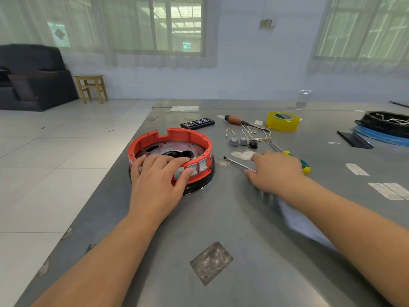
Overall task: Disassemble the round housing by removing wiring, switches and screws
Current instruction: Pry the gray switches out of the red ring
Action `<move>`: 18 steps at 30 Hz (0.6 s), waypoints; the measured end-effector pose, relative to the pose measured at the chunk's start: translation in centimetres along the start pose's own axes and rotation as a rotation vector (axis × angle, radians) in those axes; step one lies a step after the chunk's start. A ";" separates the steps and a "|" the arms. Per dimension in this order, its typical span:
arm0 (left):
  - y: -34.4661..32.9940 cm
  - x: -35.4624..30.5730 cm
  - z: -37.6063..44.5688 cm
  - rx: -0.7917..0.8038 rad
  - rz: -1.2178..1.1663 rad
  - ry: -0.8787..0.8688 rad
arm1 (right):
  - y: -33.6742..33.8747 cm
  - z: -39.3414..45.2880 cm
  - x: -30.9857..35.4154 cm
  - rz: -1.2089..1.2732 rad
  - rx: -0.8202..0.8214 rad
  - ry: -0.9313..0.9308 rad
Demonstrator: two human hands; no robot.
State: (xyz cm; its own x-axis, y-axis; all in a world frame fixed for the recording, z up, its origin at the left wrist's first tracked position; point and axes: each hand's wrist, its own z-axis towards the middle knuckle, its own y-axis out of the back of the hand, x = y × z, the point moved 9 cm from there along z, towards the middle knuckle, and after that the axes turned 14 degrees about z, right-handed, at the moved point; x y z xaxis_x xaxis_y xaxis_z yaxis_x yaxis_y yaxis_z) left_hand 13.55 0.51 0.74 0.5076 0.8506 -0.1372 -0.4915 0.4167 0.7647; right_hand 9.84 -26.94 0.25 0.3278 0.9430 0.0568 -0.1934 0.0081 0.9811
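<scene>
Round housing (170, 149): orange-red plastic ring with notched rim over a perforated metal plate, black base beneath, two grey rocker switches (197, 166) set in its near wall. It sits on the dull grey metal table (221, 218), under the left hand (158, 178), whose fingers curl over the near rim, thumb pressing beside the switches. Right hand (275, 171), just right of the housing, lies over a slim steel screwdriver (238, 163); whether it grips the shaft I cannot tell. Beyond it: loose white wiring with grey connectors (243, 139), a yellow-green-handled screwdriver (297, 160), yellow tape roll (283, 121).
</scene>
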 end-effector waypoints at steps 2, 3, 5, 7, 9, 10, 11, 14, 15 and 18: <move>0.3 0.2 -0.3 -0.020 0.006 0.004 | -0.8 -1.7 -0.5 -0.066 -0.028 -0.075; 0.5 0.1 -0.4 -0.025 0.013 -0.002 | -1.2 -2.4 -0.8 -0.054 -0.022 -0.110; 0.6 0.1 -0.6 -0.029 0.019 -0.014 | -1.5 -3.2 -1.4 0.003 -0.024 -0.142; 0.7 0.2 -0.8 -0.024 0.010 -0.015 | -1.4 -3.4 -1.4 0.037 -0.051 -0.116; 0.7 0.2 -0.7 -0.011 -0.005 -0.011 | -1.5 -3.4 -1.3 0.063 -0.067 -0.082; 0.6 0.2 -0.7 -0.005 -0.017 -0.004 | -1.5 -3.4 -1.2 0.070 -0.073 -0.070; 0.5 0.3 -0.7 -0.003 -0.034 0.009 | -1.4 -3.4 -1.2 0.075 -0.086 -0.058; 0.3 0.6 -0.6 -0.012 -0.061 0.032 | -0.8 -3.5 -0.7 0.099 -0.184 -0.021; 0.3 0.7 -0.6 -0.018 -0.063 0.031 | -0.4 -3.6 -0.6 0.120 -0.230 -0.005; -0.1 1.5 -0.3 -0.009 -0.078 0.067 | 0.8 -4.2 0.2 0.237 -0.347 0.082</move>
State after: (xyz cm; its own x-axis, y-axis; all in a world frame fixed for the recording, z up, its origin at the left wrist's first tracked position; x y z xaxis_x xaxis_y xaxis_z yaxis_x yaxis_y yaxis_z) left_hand 14.18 1.87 0.26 0.4961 0.8348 -0.2388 -0.4585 0.4854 0.7444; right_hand 5.90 -25.37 0.32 0.1654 0.9555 0.2443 -0.5585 -0.1134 0.8217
